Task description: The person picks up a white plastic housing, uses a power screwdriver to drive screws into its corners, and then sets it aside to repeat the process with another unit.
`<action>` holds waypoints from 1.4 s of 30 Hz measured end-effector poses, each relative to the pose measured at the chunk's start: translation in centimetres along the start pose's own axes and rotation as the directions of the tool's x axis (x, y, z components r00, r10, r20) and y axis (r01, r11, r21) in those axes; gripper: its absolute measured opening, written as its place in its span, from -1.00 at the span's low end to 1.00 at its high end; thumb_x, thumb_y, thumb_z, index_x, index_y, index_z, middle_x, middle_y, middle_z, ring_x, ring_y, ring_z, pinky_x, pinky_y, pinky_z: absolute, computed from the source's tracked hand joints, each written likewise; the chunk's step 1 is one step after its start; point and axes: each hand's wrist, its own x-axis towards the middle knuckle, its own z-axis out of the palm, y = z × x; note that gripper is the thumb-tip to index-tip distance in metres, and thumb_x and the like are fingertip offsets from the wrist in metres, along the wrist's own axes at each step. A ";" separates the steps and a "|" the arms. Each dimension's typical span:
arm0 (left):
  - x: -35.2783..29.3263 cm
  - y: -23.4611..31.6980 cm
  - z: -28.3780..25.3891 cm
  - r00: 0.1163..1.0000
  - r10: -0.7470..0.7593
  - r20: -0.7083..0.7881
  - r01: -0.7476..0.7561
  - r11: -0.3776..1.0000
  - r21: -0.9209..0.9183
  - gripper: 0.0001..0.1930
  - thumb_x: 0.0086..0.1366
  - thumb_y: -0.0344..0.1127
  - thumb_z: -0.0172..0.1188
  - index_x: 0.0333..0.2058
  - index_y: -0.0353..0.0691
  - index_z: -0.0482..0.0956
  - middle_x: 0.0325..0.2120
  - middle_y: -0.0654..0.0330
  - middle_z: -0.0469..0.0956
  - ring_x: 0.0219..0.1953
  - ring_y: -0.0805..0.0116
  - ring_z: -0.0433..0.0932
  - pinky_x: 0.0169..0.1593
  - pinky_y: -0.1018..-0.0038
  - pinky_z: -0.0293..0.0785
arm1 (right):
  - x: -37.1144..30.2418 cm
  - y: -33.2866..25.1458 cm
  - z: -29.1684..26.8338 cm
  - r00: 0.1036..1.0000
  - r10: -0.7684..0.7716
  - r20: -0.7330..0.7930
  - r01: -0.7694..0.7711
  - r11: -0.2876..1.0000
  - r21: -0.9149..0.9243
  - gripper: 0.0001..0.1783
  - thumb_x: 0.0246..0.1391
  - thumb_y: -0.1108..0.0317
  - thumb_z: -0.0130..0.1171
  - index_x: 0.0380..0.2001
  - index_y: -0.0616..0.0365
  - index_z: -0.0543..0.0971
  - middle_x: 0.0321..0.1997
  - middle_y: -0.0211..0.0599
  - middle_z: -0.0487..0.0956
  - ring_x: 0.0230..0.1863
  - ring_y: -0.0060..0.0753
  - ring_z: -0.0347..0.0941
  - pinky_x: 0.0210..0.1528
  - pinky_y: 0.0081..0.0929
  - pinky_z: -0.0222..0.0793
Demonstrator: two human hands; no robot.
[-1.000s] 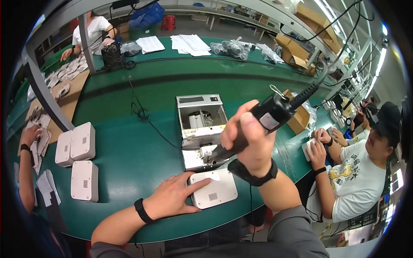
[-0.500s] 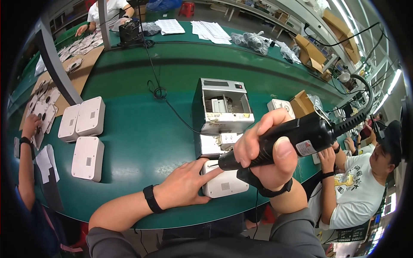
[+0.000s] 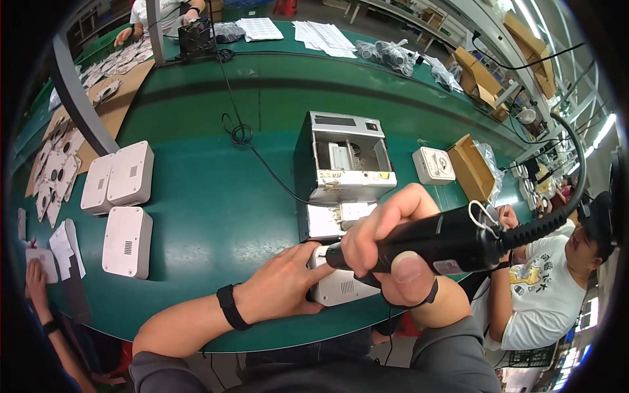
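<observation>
A black corded electric screwdriver [image 3: 445, 239] lies in my right hand [image 3: 403, 255], fingers wrapped round its body. Its nose points left and down onto the top left corner of a white plastic box [image 3: 342, 288]; the bit's tip is hidden. My left hand [image 3: 272, 285] grips this box at its left side, thumb near the front edge and fingers at the far corner. The screwdriver's nose sits close beside my left fingers. Just beyond the box stands a metal screw feeder [image 3: 354, 180] with an open top.
Three similar white boxes [image 3: 126, 242] stand at the left. A white part [image 3: 433, 165] and an open carton [image 3: 470, 169] lie at the right. A black cable [image 3: 241, 134] crosses the green table. Co-workers' hands [image 3: 37, 278] work at the left, and a person [image 3: 540, 281] sits at the right.
The screwdriver has come down to the box's corner, its bit no longer showing. At the left, a co-worker's hand has moved from the pile of parts toward the near edge with a white part.
</observation>
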 end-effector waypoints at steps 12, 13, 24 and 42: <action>0.8 0.8 -0.4 1.000 0.018 0.020 -0.019 0.999 0.039 -0.14 -0.14 -0.20 0.51 0.22 -0.02 0.39 0.03 -0.13 0.35 0.06 -0.14 0.45 0.11 0.15 0.46 | 0.8 0.9 -0.2 0.996 -0.035 -0.084 0.037 0.999 0.026 -0.65 0.14 0.17 0.18 -0.24 0.14 0.29 -0.58 -0.27 0.41 -0.61 -0.42 0.34 -0.45 -0.37 0.37; 1.0 1.1 -0.3 1.000 0.011 0.011 -0.012 0.999 0.046 -0.13 -0.13 -0.19 0.50 0.24 0.00 0.37 0.03 -0.13 0.35 0.06 -0.13 0.45 0.11 0.16 0.46 | 1.0 0.6 -0.4 0.994 -0.021 -0.107 0.020 1.000 -0.013 -0.68 0.14 0.20 0.16 -0.24 0.15 0.31 -0.58 -0.26 0.41 -0.61 -0.40 0.34 -0.45 -0.36 0.38; 0.6 1.2 0.0 1.000 -0.023 0.018 0.021 0.996 0.089 -0.09 -0.11 -0.15 0.49 0.29 0.10 0.32 0.03 -0.14 0.36 0.04 -0.12 0.46 0.09 0.17 0.48 | 2.7 -1.3 -3.7 0.931 -0.205 -0.300 0.198 0.979 -0.054 -0.76 0.20 0.24 0.06 -0.22 0.18 0.34 -0.59 -0.23 0.43 -0.65 -0.37 0.36 -0.52 -0.34 0.37; 1.7 2.2 -0.3 0.996 -0.084 -0.002 0.084 0.992 0.097 -0.15 -0.18 -0.27 0.52 0.20 0.03 0.45 0.02 -0.04 0.42 0.02 -0.05 0.50 0.02 0.21 0.51 | -8.0 -4.5 -6.9 0.944 -0.133 -0.301 0.176 0.977 0.122 -0.64 0.13 0.31 0.19 -0.16 0.20 0.26 -0.55 -0.22 0.47 -0.55 -0.50 0.38 -0.44 -0.46 0.36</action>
